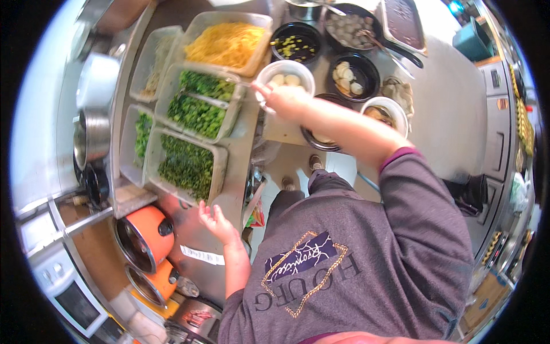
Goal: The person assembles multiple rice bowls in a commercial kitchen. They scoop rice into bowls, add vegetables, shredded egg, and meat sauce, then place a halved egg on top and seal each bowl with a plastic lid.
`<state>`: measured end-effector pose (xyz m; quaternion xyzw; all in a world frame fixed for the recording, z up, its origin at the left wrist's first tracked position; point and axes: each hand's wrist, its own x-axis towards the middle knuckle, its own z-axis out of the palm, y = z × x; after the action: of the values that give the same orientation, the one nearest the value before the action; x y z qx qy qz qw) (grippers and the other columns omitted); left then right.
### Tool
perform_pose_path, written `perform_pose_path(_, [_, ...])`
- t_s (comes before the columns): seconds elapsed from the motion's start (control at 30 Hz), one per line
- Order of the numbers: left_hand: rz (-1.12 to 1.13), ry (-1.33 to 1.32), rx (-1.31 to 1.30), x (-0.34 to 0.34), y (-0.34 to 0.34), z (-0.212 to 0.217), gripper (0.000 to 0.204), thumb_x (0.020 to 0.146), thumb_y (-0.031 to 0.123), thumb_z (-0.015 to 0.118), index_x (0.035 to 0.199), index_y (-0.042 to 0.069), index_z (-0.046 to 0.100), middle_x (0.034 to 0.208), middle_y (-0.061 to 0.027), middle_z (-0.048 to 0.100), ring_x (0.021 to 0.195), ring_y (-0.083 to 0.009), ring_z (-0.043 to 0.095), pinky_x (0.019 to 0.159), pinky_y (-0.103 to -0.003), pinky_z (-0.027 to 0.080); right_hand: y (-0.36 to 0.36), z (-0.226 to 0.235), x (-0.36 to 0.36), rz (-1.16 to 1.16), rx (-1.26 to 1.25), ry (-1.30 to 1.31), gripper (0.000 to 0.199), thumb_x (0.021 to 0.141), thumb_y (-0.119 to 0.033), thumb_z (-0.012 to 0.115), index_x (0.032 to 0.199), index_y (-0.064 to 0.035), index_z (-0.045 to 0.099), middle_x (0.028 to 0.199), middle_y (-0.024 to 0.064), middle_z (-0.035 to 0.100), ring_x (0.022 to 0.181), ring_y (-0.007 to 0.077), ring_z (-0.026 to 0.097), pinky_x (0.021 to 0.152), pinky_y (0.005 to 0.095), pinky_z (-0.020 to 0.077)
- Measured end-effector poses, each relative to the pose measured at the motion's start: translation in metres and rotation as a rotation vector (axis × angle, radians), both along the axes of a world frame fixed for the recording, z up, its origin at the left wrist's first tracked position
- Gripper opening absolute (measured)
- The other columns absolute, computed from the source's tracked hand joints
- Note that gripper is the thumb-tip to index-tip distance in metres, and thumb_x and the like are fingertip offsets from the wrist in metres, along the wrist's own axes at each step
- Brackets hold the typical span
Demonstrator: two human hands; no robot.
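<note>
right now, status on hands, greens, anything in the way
Left hand open, nothing visible in it. Right hand by white bowl, grip unclear. Metal utensil lying across greens beside bowl.

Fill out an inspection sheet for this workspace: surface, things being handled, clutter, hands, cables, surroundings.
Surface: metal worktop, crowded on its left half.
Things being handled: thin metal utensil, blurred, beside the middle tub of chopped greens; white bowl of pale round pieces below the forearm side.
Clutter: crumpled cloth among the bowls; white paper strip.
Hands: right hand appears to pinch the utensil; left hand open, near the lower greens tub, contact unclear.
Cables: none certain; thin blue line on the floor, nature unclear.
Surroundings: orange appliances lower left; grey drawers right.
</note>
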<state>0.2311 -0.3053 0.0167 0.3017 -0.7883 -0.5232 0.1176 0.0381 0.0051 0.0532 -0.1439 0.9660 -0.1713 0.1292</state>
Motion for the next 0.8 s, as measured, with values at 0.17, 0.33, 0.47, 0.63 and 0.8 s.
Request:
perform_pose_path(0.17, [-0.395, -0.002, 0.108, -0.041, 0.084, -0.003, 0.043, 0.092, 0.001, 0.054, 0.133, 0.004, 0.044, 0.128, -0.0107, 0.046, 0.117, -0.0190, 0.044, 0.100, -0.034, 0.037, -0.005, -0.039, 0.045, -0.193, -0.292, 0.224, 0.053, 0.087, -0.024, 0.060, 0.136, -0.0113, 0.044, 0.100, 0.0120, 0.061, 0.078, 0.0307, 0.065, 0.064, 0.0427, 0.0530])
perform_pose_path(0.33, [-0.653, -0.503, 0.602, -0.085, 0.162, -0.030, 0.055, 0.094, 0.013, 0.056, 0.143, 0.007, 0.031, 0.130, -0.0109, 0.044, 0.106, -0.0205, 0.052, 0.088, -0.034, 0.046, 0.085, 0.001, 0.126, -0.447, -0.415, 0.244, 0.050, 0.086, -0.022, 0.063, 0.133, -0.0151, 0.049, 0.106, 0.0096, 0.062, 0.097, 0.0286, 0.063, 0.082, 0.0391, 0.0521])
perform_pose_path(0.47, [-0.693, -0.646, 0.920, -0.110, 0.199, -0.047, 0.059, 0.096, 0.016, 0.054, 0.146, 0.011, 0.024, 0.127, -0.0095, 0.045, 0.099, -0.0217, 0.055, 0.084, -0.037, 0.049, 0.186, 0.044, 0.225, -0.791, -0.195, 0.200, 0.053, 0.081, -0.005, 0.064, 0.132, -0.0154, 0.053, 0.104, 0.0114, 0.064, 0.092, 0.0297, 0.064, 0.079, 0.0382, 0.0530])
perform_pose_path(0.63, [-0.685, -0.603, 0.909, -0.121, 0.208, -0.058, 0.057, 0.096, 0.016, 0.054, 0.146, 0.013, 0.025, 0.119, -0.0051, 0.048, 0.096, -0.0194, 0.054, 0.084, -0.036, 0.049, 0.224, 0.035, 0.266, -0.675, 0.268, -0.063, 0.053, 0.081, -0.012, 0.066, 0.132, -0.0197, 0.051, 0.097, 0.0057, 0.060, 0.088, 0.0259, 0.063, 0.074, 0.0374, 0.0528])
perform_pose_path(0.8, [-0.730, -0.604, 0.812, -0.120, 0.207, -0.065, 0.052, 0.096, 0.016, 0.054, 0.143, 0.012, 0.031, 0.118, -0.0038, 0.048, 0.097, -0.0157, 0.054, 0.081, -0.032, 0.047, 0.223, -0.007, 0.252, -0.625, 0.339, -0.103, 0.053, 0.081, -0.014, 0.066, 0.132, -0.0185, 0.050, 0.097, 0.0033, 0.061, 0.091, 0.0262, 0.063, 0.075, 0.0380, 0.0525])
